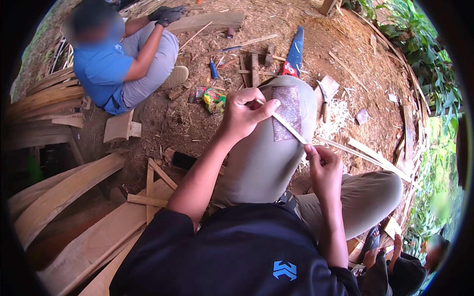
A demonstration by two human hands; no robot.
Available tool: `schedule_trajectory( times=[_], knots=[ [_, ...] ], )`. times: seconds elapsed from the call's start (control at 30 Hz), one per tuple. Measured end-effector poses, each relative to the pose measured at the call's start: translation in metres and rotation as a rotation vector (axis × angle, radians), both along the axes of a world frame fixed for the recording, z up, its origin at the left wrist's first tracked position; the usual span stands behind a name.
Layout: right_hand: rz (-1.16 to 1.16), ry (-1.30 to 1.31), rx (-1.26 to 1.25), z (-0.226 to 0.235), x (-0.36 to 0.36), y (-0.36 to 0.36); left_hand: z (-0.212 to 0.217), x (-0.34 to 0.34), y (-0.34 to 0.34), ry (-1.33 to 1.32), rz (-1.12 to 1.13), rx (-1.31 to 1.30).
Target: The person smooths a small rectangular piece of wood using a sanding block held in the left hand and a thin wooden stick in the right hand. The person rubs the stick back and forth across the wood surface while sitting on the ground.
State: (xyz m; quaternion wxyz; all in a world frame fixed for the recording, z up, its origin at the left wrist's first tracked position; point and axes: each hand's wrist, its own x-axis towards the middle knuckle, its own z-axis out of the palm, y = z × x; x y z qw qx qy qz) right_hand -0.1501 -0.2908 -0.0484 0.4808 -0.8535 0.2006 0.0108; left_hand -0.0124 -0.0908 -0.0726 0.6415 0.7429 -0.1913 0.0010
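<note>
The left hand is closed around the far end of a thin wooden stick, thumb pressed along it. The right hand pinches the near end of the same stick between thumb and fingers, so each grip is shut on the stick. The stick runs slantwise across a dark sheet of sandpaper, which lies flat on the person's raised knee, and touches the sheet.

On the ground beyond the knee lie a blue handsaw, a blue-handled tool, a bright snack packet and a heap of pale shavings. Far left, another person in a blue shirt crouches with gloved hands on a plank. Curved boards are stacked at the near left. A third person sits at the near right edge.
</note>
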Motion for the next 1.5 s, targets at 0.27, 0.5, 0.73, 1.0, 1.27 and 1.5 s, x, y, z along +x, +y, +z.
schedule_trajectory(
  times=[0.27,0.5,0.73,1.0,1.27,1.5],
  knots=[
    [0.051,-0.035,-0.097,0.010,0.013,0.019,-0.014,0.019,0.016,-0.090,0.122,-0.082],
    [-0.001,-0.030,-0.071,0.004,0.012,0.019,-0.013,0.017,0.008,0.007,0.066,-0.192],
    [0.026,0.137,-0.038,0.010,0.002,0.008,-0.005,0.012,0.008,-0.145,-0.012,-0.024],
    [0.049,-0.171,-0.205,0.017,0.022,0.033,-0.019,0.038,0.020,-0.099,0.140,-0.245],
    [0.024,-0.066,-0.135,0.010,0.014,0.014,-0.014,0.031,0.009,-0.141,0.022,-0.177],
    [0.045,-0.071,-0.069,-0.001,0.004,0.011,-0.007,0.033,0.007,-0.237,-0.061,-0.061]
  ],
)
